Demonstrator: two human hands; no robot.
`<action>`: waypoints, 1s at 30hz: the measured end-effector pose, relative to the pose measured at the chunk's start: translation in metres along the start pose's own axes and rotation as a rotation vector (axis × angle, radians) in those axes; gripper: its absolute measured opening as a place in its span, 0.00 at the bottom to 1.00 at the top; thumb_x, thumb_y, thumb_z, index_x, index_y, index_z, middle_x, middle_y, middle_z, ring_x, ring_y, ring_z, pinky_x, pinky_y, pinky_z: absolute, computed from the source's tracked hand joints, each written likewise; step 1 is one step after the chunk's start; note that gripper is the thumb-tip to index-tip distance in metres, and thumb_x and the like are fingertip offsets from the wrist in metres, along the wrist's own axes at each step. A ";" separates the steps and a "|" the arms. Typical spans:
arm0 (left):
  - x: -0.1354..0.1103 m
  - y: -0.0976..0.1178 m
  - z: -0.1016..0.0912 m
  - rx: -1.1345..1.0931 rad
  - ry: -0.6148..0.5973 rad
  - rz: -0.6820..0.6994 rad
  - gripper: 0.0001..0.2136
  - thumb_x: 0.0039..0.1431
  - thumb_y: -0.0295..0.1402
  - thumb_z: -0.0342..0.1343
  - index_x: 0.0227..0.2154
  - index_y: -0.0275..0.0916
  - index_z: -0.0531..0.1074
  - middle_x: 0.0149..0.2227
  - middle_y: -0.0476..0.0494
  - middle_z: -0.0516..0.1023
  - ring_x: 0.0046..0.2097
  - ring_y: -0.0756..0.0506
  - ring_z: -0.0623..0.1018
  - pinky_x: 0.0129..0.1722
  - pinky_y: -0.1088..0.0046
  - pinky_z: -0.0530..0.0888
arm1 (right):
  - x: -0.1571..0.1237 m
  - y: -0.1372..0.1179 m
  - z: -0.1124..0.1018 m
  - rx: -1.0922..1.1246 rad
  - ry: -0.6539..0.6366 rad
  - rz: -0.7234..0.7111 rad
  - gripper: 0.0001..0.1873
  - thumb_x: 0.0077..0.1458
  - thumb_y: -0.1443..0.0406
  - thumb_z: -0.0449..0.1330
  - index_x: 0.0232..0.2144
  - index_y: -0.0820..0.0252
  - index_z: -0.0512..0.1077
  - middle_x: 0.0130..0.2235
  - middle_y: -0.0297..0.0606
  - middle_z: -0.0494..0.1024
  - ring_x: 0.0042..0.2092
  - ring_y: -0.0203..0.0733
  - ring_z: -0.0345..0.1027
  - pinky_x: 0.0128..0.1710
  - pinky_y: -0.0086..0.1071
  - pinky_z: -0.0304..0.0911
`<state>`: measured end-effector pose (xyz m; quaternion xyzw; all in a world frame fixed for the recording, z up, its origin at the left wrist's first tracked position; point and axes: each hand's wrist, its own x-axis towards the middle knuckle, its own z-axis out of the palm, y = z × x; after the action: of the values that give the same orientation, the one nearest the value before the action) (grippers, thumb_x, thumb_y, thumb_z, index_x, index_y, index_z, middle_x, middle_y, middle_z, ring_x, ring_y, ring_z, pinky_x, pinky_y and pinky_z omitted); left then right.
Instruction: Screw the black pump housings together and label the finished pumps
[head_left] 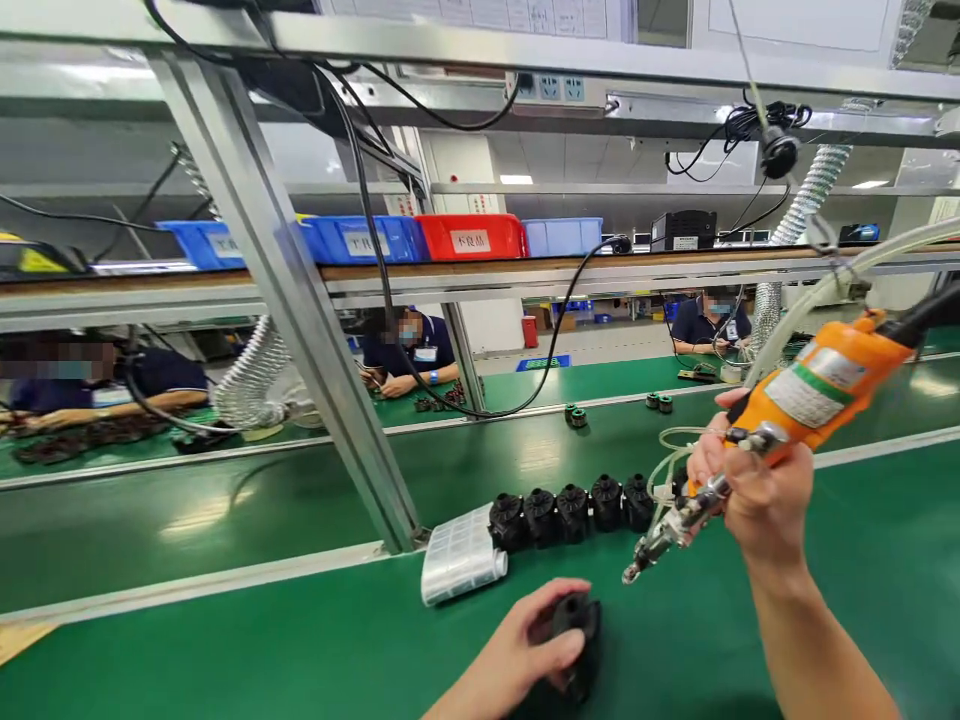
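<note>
My left hand (536,640) is closed around a black plastic housing (583,650) on the green bench top, thumb on the near side and fingers behind. In my right hand (765,490) is an orange electric screwdriver (821,385), gripped around its body. Its metal tip (634,570) points down and left, above the bench and apart from the housing. Thin clear tubes curl beside the tool. Behind the two hands stands a row of several similar black housings (572,512), the rightmost partly hidden by the tool.
A clear plastic sheet or bag (461,555) lies left of the row. An aluminium post (300,300) rises at the left. Blue bins and a red bin (472,238) sit on the shelf. Small green-black parts (576,415) rest on the belt. Co-workers sit across.
</note>
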<state>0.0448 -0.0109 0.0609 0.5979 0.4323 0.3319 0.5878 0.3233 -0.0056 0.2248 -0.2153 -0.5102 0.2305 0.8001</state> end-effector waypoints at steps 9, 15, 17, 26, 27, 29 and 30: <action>0.039 -0.025 0.032 -0.132 -0.003 0.129 0.33 0.55 0.56 0.70 0.57 0.41 0.74 0.36 0.46 0.71 0.36 0.46 0.71 0.28 0.76 0.75 | -0.005 0.024 0.021 0.066 -0.036 0.173 0.23 0.43 0.63 0.74 0.41 0.59 0.71 0.26 0.26 0.67 0.22 0.30 0.59 0.22 0.28 0.61; 0.039 -0.026 0.036 -0.135 -0.001 0.131 0.33 0.56 0.56 0.69 0.57 0.41 0.73 0.34 0.48 0.69 0.35 0.46 0.71 0.27 0.75 0.75 | -0.007 0.030 0.028 0.080 -0.083 0.224 0.24 0.44 0.61 0.74 0.42 0.58 0.71 0.25 0.26 0.67 0.22 0.32 0.60 0.23 0.28 0.61; 0.040 -0.028 0.036 -0.142 -0.003 0.129 0.33 0.57 0.55 0.69 0.58 0.41 0.72 0.35 0.48 0.70 0.35 0.46 0.71 0.27 0.75 0.75 | -0.008 0.031 0.028 0.079 -0.100 0.238 0.24 0.44 0.61 0.74 0.42 0.58 0.71 0.25 0.25 0.67 0.22 0.32 0.60 0.23 0.28 0.61; 0.038 -0.020 0.037 -0.140 -0.007 0.116 0.31 0.57 0.53 0.70 0.56 0.40 0.72 0.33 0.50 0.71 0.34 0.47 0.70 0.27 0.78 0.71 | -0.016 0.029 0.046 -0.047 -0.105 0.215 0.22 0.40 0.64 0.73 0.37 0.56 0.69 0.24 0.24 0.66 0.21 0.30 0.56 0.21 0.26 0.60; 0.038 -0.018 0.038 -0.140 -0.006 0.116 0.30 0.57 0.53 0.70 0.55 0.39 0.73 0.33 0.51 0.71 0.34 0.48 0.70 0.27 0.78 0.71 | -0.018 0.031 0.048 -0.070 -0.116 0.215 0.22 0.39 0.64 0.73 0.37 0.56 0.68 0.23 0.24 0.65 0.21 0.30 0.55 0.21 0.26 0.59; 0.037 -0.016 0.039 -0.136 -0.004 0.123 0.28 0.58 0.52 0.69 0.54 0.39 0.73 0.31 0.52 0.70 0.33 0.48 0.69 0.27 0.78 0.71 | -0.022 0.034 0.053 -0.098 -0.150 0.229 0.23 0.40 0.63 0.73 0.37 0.56 0.67 0.22 0.23 0.64 0.21 0.30 0.55 0.21 0.26 0.59; 0.036 -0.015 0.039 -0.132 -0.007 0.129 0.27 0.59 0.51 0.69 0.53 0.38 0.73 0.31 0.52 0.70 0.33 0.48 0.69 0.27 0.78 0.70 | -0.023 0.036 0.054 -0.103 -0.163 0.238 0.23 0.40 0.62 0.73 0.37 0.55 0.67 0.22 0.22 0.63 0.21 0.31 0.55 0.21 0.27 0.59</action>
<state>0.0933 0.0047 0.0382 0.5855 0.3680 0.3948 0.6049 0.2598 0.0151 0.2084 -0.2953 -0.5556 0.3139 0.7111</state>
